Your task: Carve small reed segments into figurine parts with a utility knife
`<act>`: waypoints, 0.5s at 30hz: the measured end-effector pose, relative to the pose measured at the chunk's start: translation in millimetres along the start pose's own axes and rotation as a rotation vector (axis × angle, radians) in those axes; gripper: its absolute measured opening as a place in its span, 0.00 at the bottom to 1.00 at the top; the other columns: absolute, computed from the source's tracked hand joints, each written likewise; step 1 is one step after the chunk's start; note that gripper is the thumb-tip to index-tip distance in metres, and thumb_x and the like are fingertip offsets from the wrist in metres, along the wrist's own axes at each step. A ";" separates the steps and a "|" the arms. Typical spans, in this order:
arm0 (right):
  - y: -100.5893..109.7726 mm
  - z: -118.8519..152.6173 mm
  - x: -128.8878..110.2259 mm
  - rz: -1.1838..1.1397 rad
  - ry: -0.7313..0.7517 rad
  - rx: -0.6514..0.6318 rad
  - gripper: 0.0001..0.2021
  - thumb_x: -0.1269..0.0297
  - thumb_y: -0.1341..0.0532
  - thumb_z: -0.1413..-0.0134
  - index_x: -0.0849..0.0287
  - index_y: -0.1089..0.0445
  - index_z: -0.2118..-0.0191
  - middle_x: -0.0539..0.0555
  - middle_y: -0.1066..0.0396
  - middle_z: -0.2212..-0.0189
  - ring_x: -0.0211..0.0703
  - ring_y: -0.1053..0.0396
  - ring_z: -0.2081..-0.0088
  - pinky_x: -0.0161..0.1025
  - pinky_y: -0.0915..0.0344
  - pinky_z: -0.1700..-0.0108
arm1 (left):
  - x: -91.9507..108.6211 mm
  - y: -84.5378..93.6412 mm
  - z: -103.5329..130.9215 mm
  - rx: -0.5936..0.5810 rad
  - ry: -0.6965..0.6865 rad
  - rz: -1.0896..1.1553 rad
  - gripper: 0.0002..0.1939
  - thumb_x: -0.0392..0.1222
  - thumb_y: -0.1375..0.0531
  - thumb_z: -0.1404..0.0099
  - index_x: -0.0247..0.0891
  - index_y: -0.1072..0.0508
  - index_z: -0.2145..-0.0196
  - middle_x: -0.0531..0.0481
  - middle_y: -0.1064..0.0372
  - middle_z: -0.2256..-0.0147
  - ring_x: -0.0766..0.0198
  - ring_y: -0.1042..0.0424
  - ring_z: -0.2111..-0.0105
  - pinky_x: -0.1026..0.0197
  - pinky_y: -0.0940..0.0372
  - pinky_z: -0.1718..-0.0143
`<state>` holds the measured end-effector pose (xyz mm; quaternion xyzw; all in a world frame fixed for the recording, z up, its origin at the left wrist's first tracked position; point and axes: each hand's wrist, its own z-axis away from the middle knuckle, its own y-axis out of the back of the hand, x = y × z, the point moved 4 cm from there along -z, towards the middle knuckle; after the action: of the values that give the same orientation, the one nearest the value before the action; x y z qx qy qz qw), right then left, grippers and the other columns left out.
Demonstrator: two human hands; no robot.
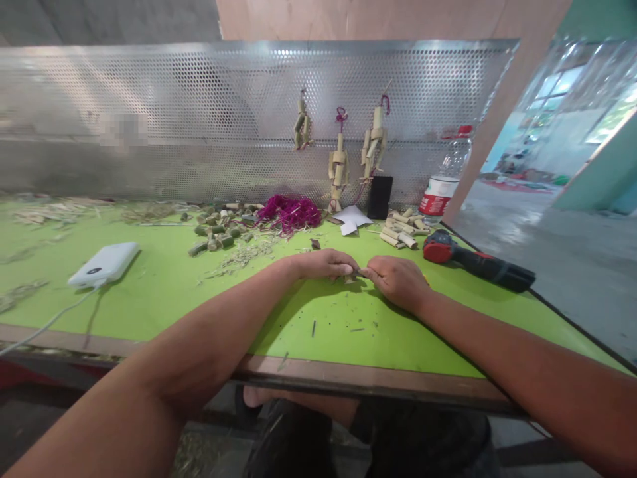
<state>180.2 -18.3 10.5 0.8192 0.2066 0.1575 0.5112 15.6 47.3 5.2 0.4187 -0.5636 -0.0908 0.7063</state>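
Low over the green tabletop (318,338), my left hand (331,263) and my right hand (398,282) meet at their fingertips. Both hands are closed around something small between them. A thin dark edge and a pale bit (350,279) show there, but I cannot make out what they are. Small dark slivers (313,328) and crumbs lie on the green surface just below. Behind my hands are a torn white paper (352,219) and a pile of short pale stem pieces (402,229).
A red and black power tool (478,264) lies at right, near a plastic bottle (440,186). Purple string (290,214) and green stem pieces (216,238) sit back left. A white power bank (105,264) is far left. Jointed stem figures (338,169) hang on the perforated metal panel (223,99).
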 end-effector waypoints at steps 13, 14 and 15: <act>-1.9 -3.5 -1.3 0.006 0.037 -0.052 0.21 0.52 0.55 0.34 0.58 0.33 0.70 0.52 0.29 0.72 0.40 0.36 0.70 0.37 0.54 0.69 | 5.7 -0.6 1.2 -0.021 -0.002 0.003 0.18 0.51 0.48 0.33 0.36 0.30 0.53 0.50 0.32 0.66 0.70 0.36 0.71 0.65 0.40 0.67; -2.7 -3.7 -1.4 -0.002 0.043 -0.071 0.22 0.52 0.55 0.34 0.58 0.32 0.70 0.52 0.29 0.73 0.39 0.36 0.70 0.37 0.54 0.69 | 6.6 -1.1 1.2 -0.028 -0.008 0.009 0.18 0.51 0.48 0.33 0.36 0.30 0.53 0.50 0.32 0.66 0.69 0.36 0.71 0.65 0.40 0.67; -3.5 -3.8 -1.4 -0.009 0.046 -0.089 0.22 0.52 0.54 0.35 0.58 0.32 0.70 0.52 0.29 0.73 0.39 0.37 0.71 0.37 0.55 0.70 | 7.1 -1.6 1.2 -0.036 -0.014 0.017 0.18 0.51 0.47 0.33 0.36 0.30 0.54 0.50 0.33 0.66 0.69 0.36 0.71 0.65 0.40 0.67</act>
<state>176.6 -14.6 8.9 0.7910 0.2147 0.1830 0.5428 17.7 41.5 9.3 0.4005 -0.5702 -0.0978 0.7106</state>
